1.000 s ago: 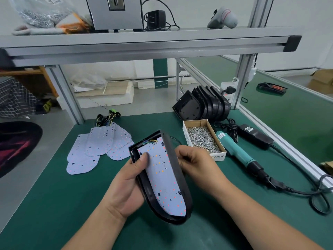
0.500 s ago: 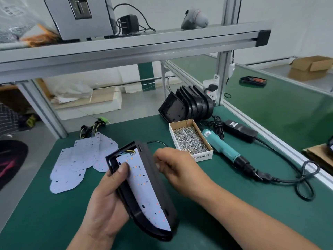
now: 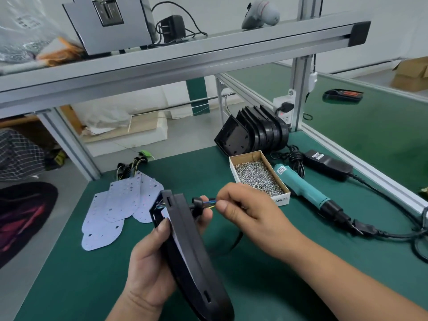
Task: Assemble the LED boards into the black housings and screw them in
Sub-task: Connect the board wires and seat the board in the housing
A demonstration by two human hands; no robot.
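**Black housing [image 3: 192,251] on edge, wires [image 3: 209,203] pinched behind it**

Left hand [image 3: 148,274] grips it above the surface [image 3: 69,286], long axis running away from the person. Right hand [image 3: 245,209] pinches the wires just right of its far end, so any pull would go rightward.

We are seeing a grey metal box [image 3: 111,22] sitting on the aluminium shelf [image 3: 231,48] beside a black plug adapter [image 3: 172,27], and brown cardboard boxes [image 3: 410,74] lying at the far right.

Seen edge-on, the housing [image 3: 190,251] hides nearly all of the board [image 3: 178,243], and its lower tip runs off the bottom edge. The right hand [image 3: 245,209] hides the ends of the wires [image 3: 208,203] and part of the label on the screw box [image 3: 281,200].
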